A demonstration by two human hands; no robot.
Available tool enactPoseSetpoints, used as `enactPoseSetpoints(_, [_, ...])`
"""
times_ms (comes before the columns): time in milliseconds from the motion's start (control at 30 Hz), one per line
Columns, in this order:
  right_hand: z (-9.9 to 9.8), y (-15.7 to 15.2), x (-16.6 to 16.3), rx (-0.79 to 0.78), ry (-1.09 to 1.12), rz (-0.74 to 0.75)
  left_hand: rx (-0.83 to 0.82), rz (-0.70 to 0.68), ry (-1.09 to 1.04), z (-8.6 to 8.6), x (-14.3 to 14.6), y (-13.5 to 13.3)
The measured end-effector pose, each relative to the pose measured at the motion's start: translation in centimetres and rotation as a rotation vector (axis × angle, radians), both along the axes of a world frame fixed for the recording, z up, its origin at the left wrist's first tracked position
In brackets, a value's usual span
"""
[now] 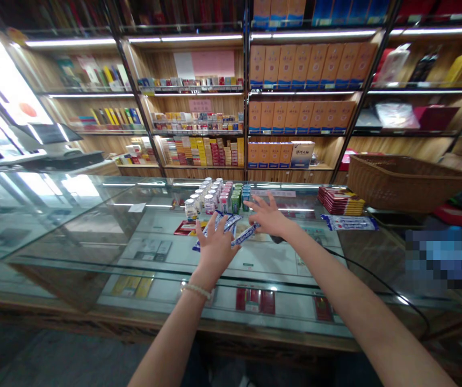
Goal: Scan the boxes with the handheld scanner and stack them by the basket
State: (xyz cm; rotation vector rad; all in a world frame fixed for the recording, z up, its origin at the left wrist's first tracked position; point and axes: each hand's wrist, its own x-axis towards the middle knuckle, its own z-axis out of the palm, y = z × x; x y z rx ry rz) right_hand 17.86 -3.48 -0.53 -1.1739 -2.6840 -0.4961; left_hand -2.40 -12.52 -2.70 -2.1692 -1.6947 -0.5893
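My left hand, with a pale bead bracelet on the wrist, has its fingers spread over blue-and-white packets on the glass counter. Another slim blue-and-white packet lies slantwise between my two hands, its left end by my left thumb. Its right end meets my right hand, whose fingers are stretched apart; whether the thumb presses on it is unclear. Just beyond my hands stand rows of small white-capped bottles and green packs. A red packet lies left of my left hand, partly covered.
On the right of the counter are a stack of red-and-yellow packets, more blue-and-white packets and a wicker basket. A black cable runs beneath my right forearm. Shelves with orange boxes stand behind.
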Motion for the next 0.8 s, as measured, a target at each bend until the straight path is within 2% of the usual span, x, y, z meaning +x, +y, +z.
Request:
enactPoseSetpoints(300, [1.8, 0.0, 1.3, 0.074, 0.07, -0.004, 0.028, -0.009, 0.024, 1.3, 0.2, 0.7])
enactPoseSetpoints(600, [3.8, -0.6, 4.2, 0.087, 0.167, -0.084, 0.103, -0.07, 0.029, 5.0, 1.1, 3.2])
enactPoseSetpoints(800, [4.2, -0.6, 6.7, 0.077, 0.268, -0.142, 0.171, -0.145, 0.061, 6.6, 2.4, 5.0])
